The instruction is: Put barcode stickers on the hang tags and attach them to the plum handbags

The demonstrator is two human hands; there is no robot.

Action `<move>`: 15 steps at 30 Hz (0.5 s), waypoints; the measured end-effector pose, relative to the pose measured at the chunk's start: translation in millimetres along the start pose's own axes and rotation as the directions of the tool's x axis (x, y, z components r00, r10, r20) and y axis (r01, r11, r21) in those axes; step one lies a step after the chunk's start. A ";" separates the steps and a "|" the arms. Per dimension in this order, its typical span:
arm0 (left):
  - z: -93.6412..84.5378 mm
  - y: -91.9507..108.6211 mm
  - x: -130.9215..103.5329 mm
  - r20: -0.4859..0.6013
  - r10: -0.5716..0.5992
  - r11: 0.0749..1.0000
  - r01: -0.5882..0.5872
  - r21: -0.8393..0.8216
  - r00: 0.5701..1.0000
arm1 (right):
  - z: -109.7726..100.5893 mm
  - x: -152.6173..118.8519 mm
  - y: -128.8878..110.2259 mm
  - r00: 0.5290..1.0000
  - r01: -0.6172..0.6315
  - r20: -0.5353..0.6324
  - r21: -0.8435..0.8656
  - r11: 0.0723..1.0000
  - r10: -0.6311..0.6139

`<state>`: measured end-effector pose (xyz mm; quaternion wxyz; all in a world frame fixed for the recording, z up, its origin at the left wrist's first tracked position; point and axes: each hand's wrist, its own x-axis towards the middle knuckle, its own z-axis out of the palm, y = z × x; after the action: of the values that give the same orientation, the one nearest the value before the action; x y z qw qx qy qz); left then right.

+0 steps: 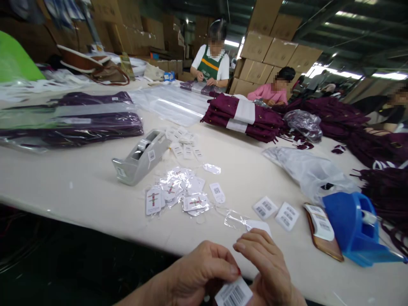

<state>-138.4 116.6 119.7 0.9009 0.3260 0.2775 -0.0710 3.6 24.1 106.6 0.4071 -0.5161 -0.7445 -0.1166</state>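
Slanting up rightward lengthwise, barcode label (pixel 234 294) in left fingers (pixel 224 270)

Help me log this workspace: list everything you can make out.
Table: 1, white, centre
Tape dispensers: 2, grey left, blue right
Tags: many, white, centre
Loose barcode sheets: 2, white, centre-right
Flat case: 1, brown, right
Fabric piles: several, maroon, back right
Bagged items: several, purple, left
Plastic bags: several, clear, tabletop
Boxes: many, brown, background
Clutter: uncountable, mixed, back left
Co-workers: 3+, mixed clothing, background
Held label: 1, white, bottom
Left hand: 1, bare, bottom
Right hand: 1, bare, bottom
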 end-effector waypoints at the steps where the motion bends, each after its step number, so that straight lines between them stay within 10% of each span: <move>1: 1.3 1.9 3.7 0.008 -0.016 1.000 0.016 0.014 1.000 | 0.7 -3.6 2.8 1.000 -0.018 0.009 0.019 1.000 0.018; 9: -7.9 4.2 16.9 -0.222 0.144 0.989 -0.136 0.054 0.964 | 7.9 -32.5 17.8 0.996 -0.092 0.019 0.073 0.993 0.091; 15: -75.0 -24.9 -24.8 -0.672 0.342 0.934 -0.158 0.321 0.656 | 15.8 -55.5 25.7 0.949 -0.314 0.016 0.154 0.937 0.315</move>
<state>-200.9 142.9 72.2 0.6760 0.4666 0.5488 0.1554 25.7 7.4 49.8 0.4625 -0.5948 -0.6575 0.0060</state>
